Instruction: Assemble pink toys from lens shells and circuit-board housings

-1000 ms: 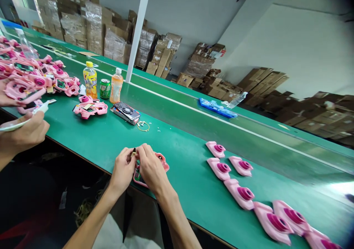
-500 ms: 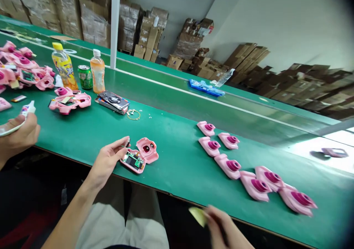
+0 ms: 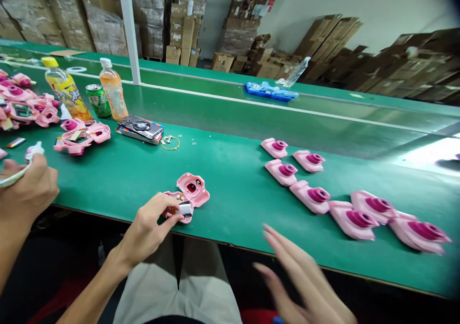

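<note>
My left hand (image 3: 156, 225) pinches a small silver battery (image 3: 185, 209) over the lower half of an opened pink camera case (image 3: 194, 188). The case lies near the table's front edge, its two halves side by side; the hand and battery hide much of the circuit board. To the right, my right hand (image 3: 298, 276) is spread, fingers apart and holding nothing, slightly blurred, at the table's front edge. Several closed pink cameras (image 3: 309, 197) with magenta lenses lie beyond it on the green table (image 3: 230, 170).
At the left, another person's hand (image 3: 32, 185) holds a white tube. Behind are an open pink case (image 3: 82, 136), a pile of pink parts (image 3: 25, 98), two bottles (image 3: 114, 91), a green can (image 3: 98, 100) and a phone on a box (image 3: 140, 128). A blue tray (image 3: 271, 92) lies farther back.
My left hand has brought the battery right, over the circuit board. My right hand has let go of the yellow piece and opened. The view has shifted.
</note>
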`<state>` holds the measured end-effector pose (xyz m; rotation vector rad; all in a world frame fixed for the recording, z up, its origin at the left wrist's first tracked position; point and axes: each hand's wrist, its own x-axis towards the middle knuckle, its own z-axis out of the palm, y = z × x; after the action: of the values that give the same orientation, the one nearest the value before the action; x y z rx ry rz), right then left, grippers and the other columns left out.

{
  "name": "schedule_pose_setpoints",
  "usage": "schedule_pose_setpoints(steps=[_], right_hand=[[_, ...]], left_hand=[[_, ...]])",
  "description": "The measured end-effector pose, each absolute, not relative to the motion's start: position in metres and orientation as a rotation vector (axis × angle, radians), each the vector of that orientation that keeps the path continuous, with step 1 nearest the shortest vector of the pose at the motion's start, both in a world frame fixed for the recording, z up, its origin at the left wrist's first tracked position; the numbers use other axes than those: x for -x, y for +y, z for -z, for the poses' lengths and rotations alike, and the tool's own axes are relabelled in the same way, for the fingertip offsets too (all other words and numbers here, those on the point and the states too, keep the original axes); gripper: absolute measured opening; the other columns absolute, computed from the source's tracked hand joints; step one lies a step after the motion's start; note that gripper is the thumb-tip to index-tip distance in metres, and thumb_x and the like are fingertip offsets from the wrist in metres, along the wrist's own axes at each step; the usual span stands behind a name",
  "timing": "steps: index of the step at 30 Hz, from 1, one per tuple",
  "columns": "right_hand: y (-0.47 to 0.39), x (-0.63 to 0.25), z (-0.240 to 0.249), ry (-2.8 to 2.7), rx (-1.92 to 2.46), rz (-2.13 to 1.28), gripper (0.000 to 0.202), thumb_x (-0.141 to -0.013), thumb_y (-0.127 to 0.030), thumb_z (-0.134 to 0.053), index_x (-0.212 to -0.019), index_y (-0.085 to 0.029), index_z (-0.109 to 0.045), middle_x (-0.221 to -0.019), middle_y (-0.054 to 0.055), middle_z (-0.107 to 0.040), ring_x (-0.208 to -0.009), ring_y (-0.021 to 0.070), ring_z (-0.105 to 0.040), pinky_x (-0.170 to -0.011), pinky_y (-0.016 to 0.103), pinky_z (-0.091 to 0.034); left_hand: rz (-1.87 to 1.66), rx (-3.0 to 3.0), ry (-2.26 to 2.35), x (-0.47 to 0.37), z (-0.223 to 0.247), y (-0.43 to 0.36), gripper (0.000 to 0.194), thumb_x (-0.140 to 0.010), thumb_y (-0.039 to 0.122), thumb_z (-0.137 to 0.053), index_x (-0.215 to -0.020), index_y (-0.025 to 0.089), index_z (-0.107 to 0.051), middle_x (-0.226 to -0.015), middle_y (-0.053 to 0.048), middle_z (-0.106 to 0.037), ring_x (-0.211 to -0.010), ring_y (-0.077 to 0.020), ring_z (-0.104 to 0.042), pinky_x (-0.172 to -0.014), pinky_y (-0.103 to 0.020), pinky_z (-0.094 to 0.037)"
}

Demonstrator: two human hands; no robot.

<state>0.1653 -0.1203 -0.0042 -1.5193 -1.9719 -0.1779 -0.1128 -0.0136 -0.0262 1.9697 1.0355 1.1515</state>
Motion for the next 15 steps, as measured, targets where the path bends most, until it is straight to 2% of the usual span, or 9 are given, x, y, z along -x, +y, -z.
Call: schedule_pose_setpoints(steps=[1, 3, 6, 8, 10, 13, 15], right_hand=[[-0.094, -0.147, -0.005, -2.094, 1.27, 0.129, 0.053, -0.098, -0.026, -0.058, -0.15, -0.03, -0.048, -0.134, 0.01, -0.067, -0.117, 0.0281, -0.068, -0.097, 0.046, -0.061], [-0.048, -0.115, -0.022, -2.332, 1.051, -0.065, 0.045, -0.1, -0.018, -0.053, -0.143, -0.026, -0.055, -0.135, 0.01, -0.067, -0.124, 0.0258, -0.064, -0.101, 0.044, -0.058], [-0.01, -0.088, -0.035, -2.523, 0.896, -0.223, 0.033, -0.101, -0.014, -0.05, -0.13, -0.02, -0.065, -0.12, 0.01, -0.073, -0.11, 0.0233, -0.07, -0.095, 0.042, -0.06], [-0.003, -0.088, -0.035, -2.586, 0.891, -0.266, 0.031, -0.101, -0.013, -0.049, -0.126, -0.019, -0.066, -0.118, 0.009, -0.074, -0.106, 0.0223, -0.071, -0.093, 0.041, -0.06], [-0.005, -0.093, -0.032, -2.595, 0.887, -0.271, 0.033, -0.1, -0.012, -0.049, -0.127, -0.021, -0.066, -0.121, 0.008, -0.074, -0.11, 0.0222, -0.07, -0.097, 0.041, -0.058], [-0.007, -0.1, -0.027, -2.55, 0.908, -0.282, 0.035, -0.099, -0.01, -0.05, -0.127, -0.023, -0.067, -0.119, 0.007, -0.074, -0.111, 0.0219, -0.069, -0.096, 0.04, -0.058], [-0.007, -0.099, -0.026, -2.529, 0.975, -0.303, 0.034, -0.099, -0.01, -0.049, -0.123, -0.023, -0.069, -0.112, 0.006, -0.076, -0.104, 0.0206, -0.07, -0.091, 0.037, -0.059]], left_hand=[[-1.158, -2.019, 1.007, 0.113, 0.024, -0.014, 0.002, -0.097, 0.023, -0.062, -0.097, 0.023, -0.064, -0.089, 0.0, -0.066, -0.08, -0.0146, -0.059, -0.075, -0.025, -0.049], [-1.17, -2.074, 0.976, 0.113, 0.02, -0.016, 0.004, -0.099, 0.022, -0.06, -0.101, 0.023, -0.063, -0.092, 0.0, -0.066, -0.082, -0.0141, -0.059, -0.076, -0.024, -0.048], [-1.182, -2.061, 1.025, 0.115, 0.017, -0.017, 0.005, -0.099, 0.023, -0.059, -0.104, 0.023, -0.062, -0.09, 0.001, -0.064, -0.079, -0.0138, -0.059, -0.074, -0.024, -0.047], [-1.166, -2.014, 1.065, 0.117, 0.017, -0.017, 0.008, -0.099, 0.026, -0.06, -0.106, 0.023, -0.061, -0.091, 0.0, -0.064, -0.078, -0.0142, -0.059, -0.074, -0.024, -0.048], [-1.131, -1.973, 1.056, 0.121, 0.018, -0.015, 0.021, -0.098, 0.029, -0.062, -0.118, 0.023, -0.06, -0.1, -0.002, -0.067, -0.083, -0.0156, -0.061, -0.077, -0.026, -0.05], [-1.055, -1.983, 0.995, 0.126, 0.022, -0.011, 0.054, -0.093, 0.034, -0.069, -0.142, 0.026, -0.048, -0.12, -0.007, -0.067, -0.101, -0.0203, -0.062, -0.089, -0.031, -0.052], [-1.03, -2.025, 1.007, 0.127, 0.025, -0.008, 0.061, -0.091, 0.035, -0.071, -0.146, 0.028, -0.046, -0.132, -0.009, -0.062, -0.109, -0.0221, -0.06, -0.095, -0.034, -0.051]])
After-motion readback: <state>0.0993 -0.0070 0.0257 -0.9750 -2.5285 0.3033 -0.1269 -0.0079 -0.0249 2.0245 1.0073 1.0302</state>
